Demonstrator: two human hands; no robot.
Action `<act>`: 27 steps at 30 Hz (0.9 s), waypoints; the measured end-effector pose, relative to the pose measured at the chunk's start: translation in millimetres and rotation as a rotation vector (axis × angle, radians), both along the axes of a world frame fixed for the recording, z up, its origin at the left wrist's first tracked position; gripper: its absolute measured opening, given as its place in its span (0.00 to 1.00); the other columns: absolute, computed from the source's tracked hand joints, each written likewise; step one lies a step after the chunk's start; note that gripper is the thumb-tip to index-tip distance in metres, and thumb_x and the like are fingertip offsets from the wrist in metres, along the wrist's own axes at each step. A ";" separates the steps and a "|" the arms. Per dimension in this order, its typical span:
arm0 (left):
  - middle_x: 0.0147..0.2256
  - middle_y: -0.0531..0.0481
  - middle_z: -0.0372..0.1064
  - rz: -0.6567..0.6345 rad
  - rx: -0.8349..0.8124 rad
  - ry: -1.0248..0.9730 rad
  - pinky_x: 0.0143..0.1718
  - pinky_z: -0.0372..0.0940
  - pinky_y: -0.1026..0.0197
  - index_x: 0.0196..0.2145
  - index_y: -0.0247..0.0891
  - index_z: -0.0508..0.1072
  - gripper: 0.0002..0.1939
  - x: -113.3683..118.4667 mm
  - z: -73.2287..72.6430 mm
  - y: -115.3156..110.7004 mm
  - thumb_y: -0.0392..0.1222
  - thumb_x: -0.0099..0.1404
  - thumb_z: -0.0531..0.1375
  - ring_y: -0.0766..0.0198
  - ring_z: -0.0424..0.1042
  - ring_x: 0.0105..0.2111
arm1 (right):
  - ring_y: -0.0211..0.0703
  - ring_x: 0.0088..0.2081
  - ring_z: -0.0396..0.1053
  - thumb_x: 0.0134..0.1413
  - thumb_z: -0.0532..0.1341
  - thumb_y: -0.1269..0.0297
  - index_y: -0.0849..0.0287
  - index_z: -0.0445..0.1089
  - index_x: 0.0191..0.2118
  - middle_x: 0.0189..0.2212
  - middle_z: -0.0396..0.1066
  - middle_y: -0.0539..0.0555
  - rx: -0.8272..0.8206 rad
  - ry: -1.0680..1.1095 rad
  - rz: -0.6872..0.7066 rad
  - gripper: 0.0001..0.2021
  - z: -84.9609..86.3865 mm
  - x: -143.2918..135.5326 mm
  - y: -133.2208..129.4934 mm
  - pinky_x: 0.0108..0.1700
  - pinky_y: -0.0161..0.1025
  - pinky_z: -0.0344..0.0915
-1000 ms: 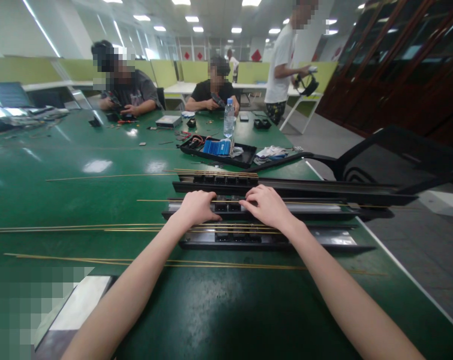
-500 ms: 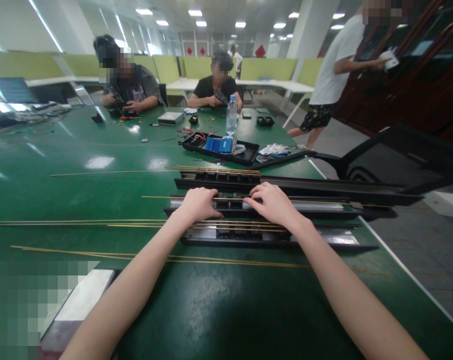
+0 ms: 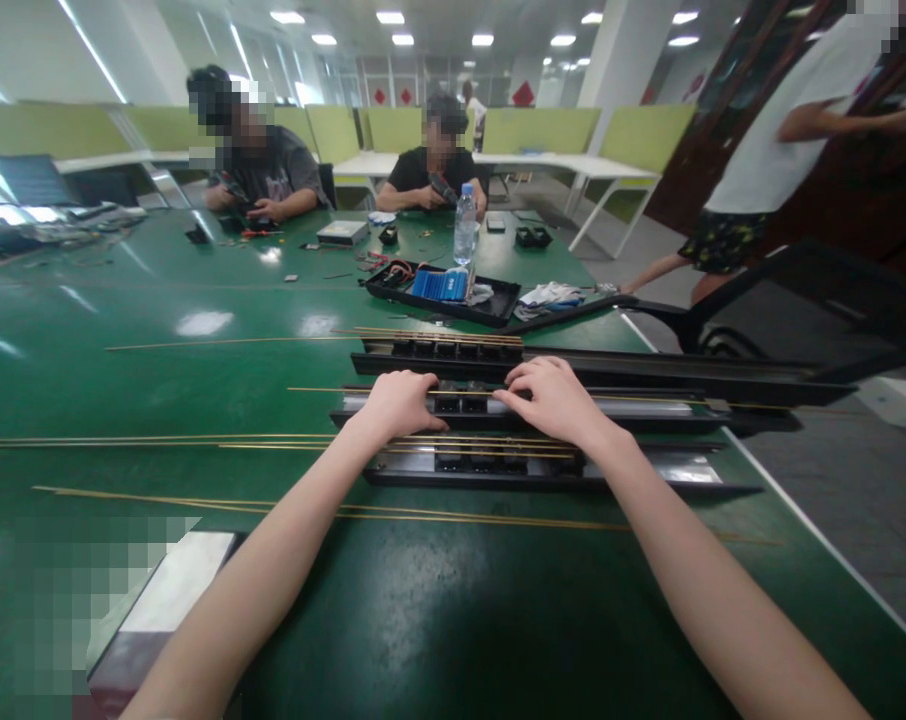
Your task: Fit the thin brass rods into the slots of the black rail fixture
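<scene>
A long black channel (image 3: 670, 424) with a silvery inner face lies across the middle. In it sit small black blocks (image 3: 474, 400), with a thin brass rod (image 3: 314, 390) running along their tops. My left hand (image 3: 400, 405) curls over the left end of the block row, forefinger on the far side and thumb on the near side; what lies under the palm is hidden. My right hand (image 3: 550, 400) has thumb and forefinger closed at the rod, just right of the blocks. A nearer channel (image 3: 670, 487) holds similar blocks under several brass rods.
Behind lies another long black channel (image 3: 610, 370) with blocks and rods. Loose brass rods (image 3: 453, 517) cross the green table (image 3: 423, 620). Farther back are a black tray (image 3: 498, 300), a water bottle (image 3: 465, 225) and cloth gloves (image 3: 549, 298). Two people sit opposite; another walks at right.
Both hands keep nearly the same place and hold on the middle channel. The view shifts slightly. At the right, the walking person has moved farther right.
</scene>
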State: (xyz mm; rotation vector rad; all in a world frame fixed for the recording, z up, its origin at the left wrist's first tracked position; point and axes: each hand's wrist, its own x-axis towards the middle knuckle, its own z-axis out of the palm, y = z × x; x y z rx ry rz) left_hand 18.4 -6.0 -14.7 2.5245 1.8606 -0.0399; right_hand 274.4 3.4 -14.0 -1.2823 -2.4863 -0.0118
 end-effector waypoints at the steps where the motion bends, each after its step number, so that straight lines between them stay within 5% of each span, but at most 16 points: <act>1: 0.47 0.41 0.76 -0.004 0.004 0.001 0.46 0.66 0.51 0.53 0.44 0.72 0.38 -0.1 -0.4 0.1 0.69 0.50 0.63 0.45 0.74 0.47 | 0.51 0.45 0.69 0.64 0.56 0.49 0.55 0.79 0.27 0.41 0.78 0.54 0.004 0.001 -0.003 0.22 0.4 1.4 0.3 0.55 0.53 0.55; 27: 0.46 0.40 0.76 -0.023 0.008 0.000 0.45 0.67 0.49 0.53 0.43 0.72 0.39 -1.6 0.0 0.1 0.70 0.51 0.62 0.43 0.74 0.46 | 0.49 0.42 0.73 0.64 0.55 0.53 0.55 0.81 0.31 0.41 0.79 0.53 -0.129 -0.010 0.075 0.19 7.4 28.6 8.5 0.45 0.43 0.66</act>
